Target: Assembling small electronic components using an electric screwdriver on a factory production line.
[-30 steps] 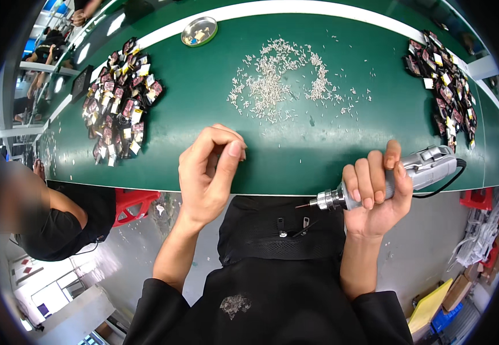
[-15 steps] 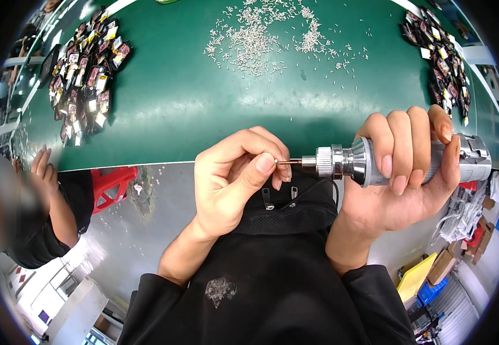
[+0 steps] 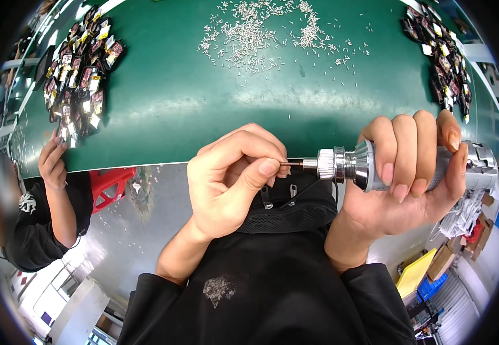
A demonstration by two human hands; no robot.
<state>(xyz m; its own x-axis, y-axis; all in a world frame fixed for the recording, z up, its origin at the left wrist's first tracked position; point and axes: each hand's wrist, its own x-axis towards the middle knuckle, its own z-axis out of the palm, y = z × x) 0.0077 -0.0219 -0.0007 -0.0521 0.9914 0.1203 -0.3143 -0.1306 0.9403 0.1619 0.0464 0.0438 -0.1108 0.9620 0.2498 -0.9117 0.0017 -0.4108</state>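
Note:
My right hand (image 3: 413, 167) is wrapped around a grey and silver electric screwdriver (image 3: 361, 164), held level above the table's near edge. Its thin bit (image 3: 295, 164) points left. The thumb and fingers of my left hand (image 3: 232, 178) are pinched together at the bit's tip. Whatever small piece sits between those fingertips is hidden. Beyond my hands, a spread of small silvery screws (image 3: 249, 35) lies on the green table (image 3: 175, 115). One loose screw (image 3: 289, 117) rests nearer to me.
Small black devices with white and yellow labels are heaped at the far left (image 3: 83, 75) and the far right (image 3: 442, 52). A co-worker's hand (image 3: 53, 164) is at the table edge on the left, near a red stool (image 3: 110, 187). A black zippered bag (image 3: 287, 210) lies under my hands.
My left fingers have closed farther over the bit's tip, covering a tiny pale piece visible there before. The screwdriver has shifted slightly right. The co-worker's hand has moved up to the left heap.

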